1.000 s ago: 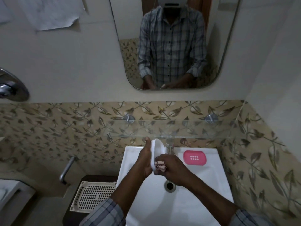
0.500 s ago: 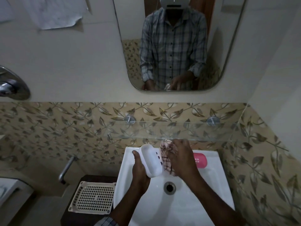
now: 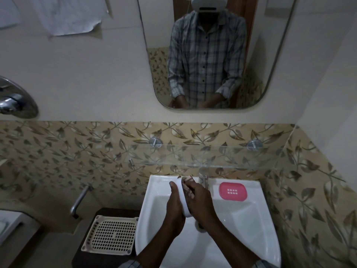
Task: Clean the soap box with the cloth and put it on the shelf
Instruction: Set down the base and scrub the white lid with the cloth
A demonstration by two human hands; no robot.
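1. Since half a second ago, the soap box [image 3: 182, 197] has turned edge-on to us, and our right hand [image 3: 201, 204] has closed in with the cloth [image 3: 187, 179].
2. Our left hand [image 3: 174, 207] grips the box from nine o'clock, above the sink [image 3: 241, 219].
3. Our right hand clutches the cloth against its three o'clock face.
4. A pink tray [image 3: 232, 191] lies on the sink rim at two o'clock.
5. The glass shelf [image 3: 212, 157] hangs at twelve o'clock, apart from the box.

Soap box [image 3: 182, 198] between hands, above sink [image 3: 241, 219]
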